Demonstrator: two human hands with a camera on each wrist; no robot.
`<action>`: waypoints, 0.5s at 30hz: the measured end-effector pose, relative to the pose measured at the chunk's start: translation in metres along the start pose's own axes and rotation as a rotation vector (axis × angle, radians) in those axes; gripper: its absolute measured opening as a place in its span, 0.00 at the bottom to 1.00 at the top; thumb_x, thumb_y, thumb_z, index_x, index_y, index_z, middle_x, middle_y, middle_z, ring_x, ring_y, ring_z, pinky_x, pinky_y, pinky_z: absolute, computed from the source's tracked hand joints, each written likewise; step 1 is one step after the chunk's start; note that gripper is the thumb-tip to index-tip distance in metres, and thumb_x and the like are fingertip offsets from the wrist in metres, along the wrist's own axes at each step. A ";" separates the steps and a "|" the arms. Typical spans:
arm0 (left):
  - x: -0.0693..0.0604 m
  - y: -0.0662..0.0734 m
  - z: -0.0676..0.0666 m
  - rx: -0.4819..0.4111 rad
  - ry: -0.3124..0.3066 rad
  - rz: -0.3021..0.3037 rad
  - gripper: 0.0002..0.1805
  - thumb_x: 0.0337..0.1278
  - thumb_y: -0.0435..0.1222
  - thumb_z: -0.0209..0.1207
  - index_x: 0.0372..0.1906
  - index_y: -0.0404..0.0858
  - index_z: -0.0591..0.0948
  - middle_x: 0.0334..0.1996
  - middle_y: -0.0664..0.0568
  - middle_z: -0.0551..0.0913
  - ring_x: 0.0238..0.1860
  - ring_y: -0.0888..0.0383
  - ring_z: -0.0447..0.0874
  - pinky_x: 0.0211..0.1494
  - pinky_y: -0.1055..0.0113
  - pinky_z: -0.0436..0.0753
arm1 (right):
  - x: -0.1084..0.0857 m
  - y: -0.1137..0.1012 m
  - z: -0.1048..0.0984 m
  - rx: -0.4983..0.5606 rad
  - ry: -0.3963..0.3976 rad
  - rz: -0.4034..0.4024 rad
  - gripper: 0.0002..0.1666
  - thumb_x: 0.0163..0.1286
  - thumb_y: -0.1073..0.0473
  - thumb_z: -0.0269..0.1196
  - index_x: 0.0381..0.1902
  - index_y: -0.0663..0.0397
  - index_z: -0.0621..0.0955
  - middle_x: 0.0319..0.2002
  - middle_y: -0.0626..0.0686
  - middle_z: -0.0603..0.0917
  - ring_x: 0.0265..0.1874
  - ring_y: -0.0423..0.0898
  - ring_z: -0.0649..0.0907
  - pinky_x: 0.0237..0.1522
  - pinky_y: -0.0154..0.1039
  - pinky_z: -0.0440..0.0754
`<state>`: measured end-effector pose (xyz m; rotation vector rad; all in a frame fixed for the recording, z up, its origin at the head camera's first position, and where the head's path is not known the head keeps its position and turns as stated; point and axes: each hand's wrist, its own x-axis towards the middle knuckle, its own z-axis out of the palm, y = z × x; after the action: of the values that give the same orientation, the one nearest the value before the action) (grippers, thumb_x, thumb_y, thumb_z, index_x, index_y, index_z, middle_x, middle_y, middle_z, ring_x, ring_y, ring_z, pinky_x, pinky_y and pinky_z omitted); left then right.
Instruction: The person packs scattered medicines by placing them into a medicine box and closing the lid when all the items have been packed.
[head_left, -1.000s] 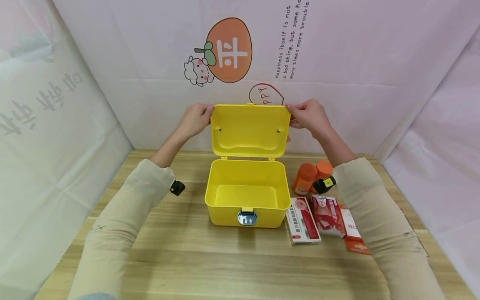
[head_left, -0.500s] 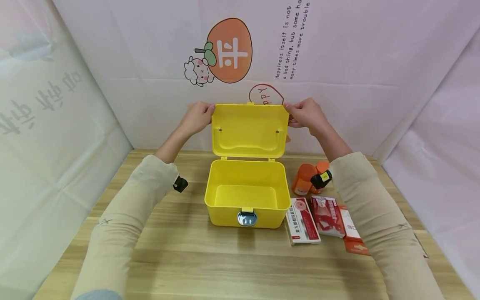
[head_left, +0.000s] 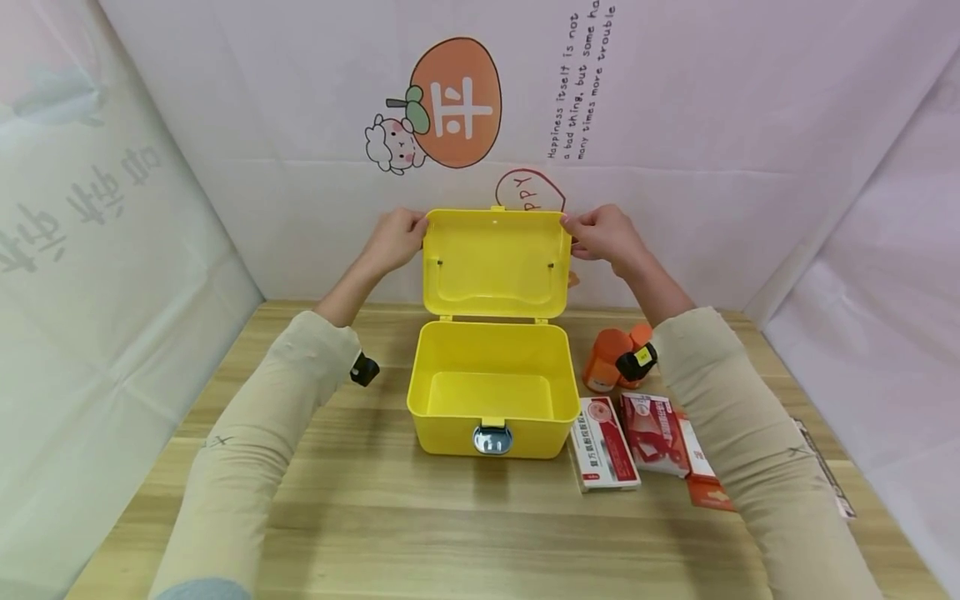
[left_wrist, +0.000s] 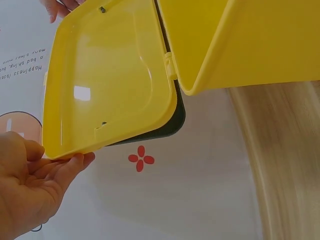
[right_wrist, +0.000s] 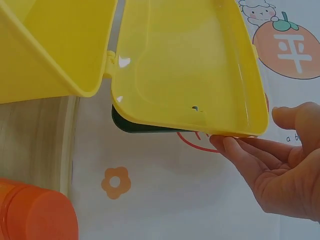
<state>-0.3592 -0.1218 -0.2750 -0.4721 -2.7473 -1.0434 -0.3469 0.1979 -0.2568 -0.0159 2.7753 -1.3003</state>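
A yellow plastic box [head_left: 491, 396] stands on the wooden table with its lid [head_left: 497, 258] raised, and nothing shows inside. My left hand [head_left: 397, 237] holds the lid's upper left corner; the left wrist view shows the thumb at the corner and the fingers along the side edge. At the upper right corner, my right hand [head_left: 606, 232] holds the lid between thumb and fingers. In the right wrist view the right fingertips [right_wrist: 225, 141] touch the lid's side edge, with the thumb close to the top edge. A silver latch [head_left: 492, 439] sits on the box's front.
Two orange bottles [head_left: 606, 358] stand right of the box, partly behind my right wrist camera. Medicine boxes lie in front of them: a white and red box [head_left: 606, 446], a red box [head_left: 655, 433], and an orange and white pack [head_left: 708, 490] partly under my sleeve. A printed cloth hangs behind.
The lid has tipped back slightly, and its right edge has shifted a little left. Both hands have stayed at its corners, the right hand moving slightly left with it.
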 end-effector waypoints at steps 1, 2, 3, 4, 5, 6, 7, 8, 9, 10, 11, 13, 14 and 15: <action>0.000 -0.001 0.000 0.002 0.000 0.003 0.20 0.78 0.37 0.43 0.44 0.31 0.85 0.24 0.48 0.75 0.24 0.56 0.68 0.30 0.68 0.70 | 0.000 0.000 0.000 -0.004 -0.001 0.001 0.33 0.77 0.43 0.54 0.65 0.63 0.77 0.61 0.62 0.80 0.57 0.58 0.83 0.57 0.43 0.83; 0.001 -0.002 0.001 0.005 0.001 0.009 0.20 0.78 0.36 0.43 0.43 0.31 0.85 0.23 0.48 0.75 0.23 0.57 0.67 0.29 0.68 0.69 | 0.001 0.000 0.000 -0.006 -0.004 0.002 0.32 0.77 0.43 0.53 0.65 0.63 0.77 0.61 0.62 0.80 0.57 0.59 0.83 0.57 0.43 0.83; 0.001 -0.002 0.001 0.011 0.000 0.013 0.20 0.78 0.36 0.43 0.42 0.31 0.84 0.23 0.49 0.74 0.23 0.57 0.66 0.28 0.68 0.68 | 0.001 0.000 0.001 -0.009 -0.006 0.003 0.32 0.77 0.44 0.53 0.65 0.63 0.77 0.61 0.62 0.80 0.57 0.59 0.83 0.57 0.42 0.82; 0.001 -0.002 0.002 0.014 0.002 0.018 0.19 0.78 0.36 0.43 0.41 0.31 0.84 0.23 0.49 0.74 0.22 0.58 0.66 0.27 0.69 0.67 | 0.002 0.000 0.001 -0.013 -0.009 0.002 0.32 0.77 0.44 0.53 0.65 0.64 0.77 0.60 0.62 0.80 0.57 0.58 0.83 0.57 0.43 0.82; 0.001 -0.002 0.002 0.017 0.002 0.024 0.19 0.78 0.35 0.43 0.40 0.31 0.84 0.22 0.49 0.74 0.22 0.58 0.65 0.27 0.69 0.67 | 0.002 0.000 0.002 -0.014 -0.012 0.004 0.31 0.78 0.45 0.53 0.65 0.64 0.77 0.60 0.62 0.80 0.57 0.58 0.83 0.58 0.43 0.82; 0.001 -0.002 0.002 0.019 0.003 0.029 0.19 0.78 0.35 0.44 0.40 0.31 0.84 0.23 0.49 0.74 0.22 0.58 0.66 0.27 0.69 0.67 | 0.003 0.000 0.002 -0.014 -0.013 0.005 0.31 0.78 0.45 0.53 0.65 0.64 0.77 0.60 0.63 0.80 0.57 0.58 0.83 0.59 0.44 0.82; 0.001 -0.002 0.003 0.022 0.002 0.033 0.19 0.78 0.35 0.44 0.40 0.30 0.83 0.22 0.49 0.74 0.22 0.58 0.66 0.27 0.69 0.67 | 0.003 0.000 0.002 -0.013 -0.013 0.004 0.30 0.78 0.46 0.53 0.64 0.64 0.77 0.60 0.63 0.80 0.57 0.59 0.83 0.59 0.45 0.82; 0.001 -0.002 0.004 0.022 0.003 0.036 0.18 0.78 0.34 0.44 0.41 0.30 0.84 0.23 0.49 0.74 0.22 0.58 0.66 0.27 0.69 0.67 | 0.003 0.001 0.003 -0.013 -0.013 0.003 0.29 0.78 0.47 0.53 0.64 0.64 0.77 0.60 0.63 0.80 0.57 0.59 0.82 0.59 0.45 0.81; 0.001 -0.002 0.004 0.023 0.003 0.039 0.18 0.77 0.34 0.44 0.41 0.30 0.84 0.23 0.49 0.74 0.22 0.58 0.66 0.27 0.69 0.67 | 0.004 0.002 0.003 -0.014 -0.013 0.001 0.29 0.78 0.48 0.53 0.64 0.65 0.77 0.60 0.63 0.80 0.57 0.59 0.82 0.60 0.46 0.81; 0.001 -0.002 0.004 0.024 0.004 0.044 0.18 0.77 0.34 0.44 0.41 0.30 0.84 0.23 0.48 0.74 0.22 0.58 0.66 0.27 0.69 0.67 | 0.004 0.002 0.004 -0.016 -0.013 -0.002 0.28 0.78 0.49 0.53 0.64 0.65 0.77 0.60 0.63 0.80 0.57 0.59 0.82 0.60 0.46 0.81; 0.001 -0.002 0.004 0.026 0.003 0.046 0.18 0.77 0.33 0.44 0.41 0.30 0.83 0.23 0.48 0.74 0.21 0.58 0.66 0.27 0.69 0.67 | 0.005 0.002 0.004 -0.017 -0.012 -0.003 0.27 0.78 0.50 0.53 0.63 0.66 0.77 0.59 0.63 0.81 0.57 0.59 0.83 0.60 0.46 0.81; 0.002 -0.003 0.005 0.031 -0.001 0.048 0.17 0.77 0.33 0.44 0.40 0.30 0.83 0.21 0.49 0.72 0.21 0.58 0.65 0.26 0.69 0.66 | 0.005 0.003 0.005 -0.022 -0.010 -0.005 0.26 0.78 0.51 0.53 0.62 0.66 0.78 0.59 0.63 0.81 0.56 0.59 0.83 0.60 0.46 0.82; 0.003 -0.003 0.005 0.033 -0.003 0.049 0.17 0.77 0.32 0.44 0.39 0.30 0.83 0.21 0.50 0.71 0.20 0.58 0.65 0.26 0.69 0.66 | 0.006 0.003 0.005 -0.026 -0.009 -0.006 0.26 0.78 0.52 0.53 0.62 0.66 0.78 0.59 0.63 0.81 0.56 0.58 0.83 0.60 0.46 0.82; 0.003 -0.004 0.005 0.038 -0.005 0.050 0.17 0.76 0.32 0.44 0.38 0.30 0.82 0.20 0.51 0.69 0.20 0.58 0.64 0.25 0.69 0.65 | 0.006 0.003 0.006 -0.033 -0.008 -0.009 0.25 0.78 0.52 0.53 0.61 0.66 0.79 0.58 0.63 0.82 0.55 0.58 0.83 0.60 0.46 0.82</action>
<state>-0.3637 -0.1203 -0.2799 -0.5356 -2.7397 -0.9782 -0.3526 0.1954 -0.2633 -0.0356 2.7929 -1.2539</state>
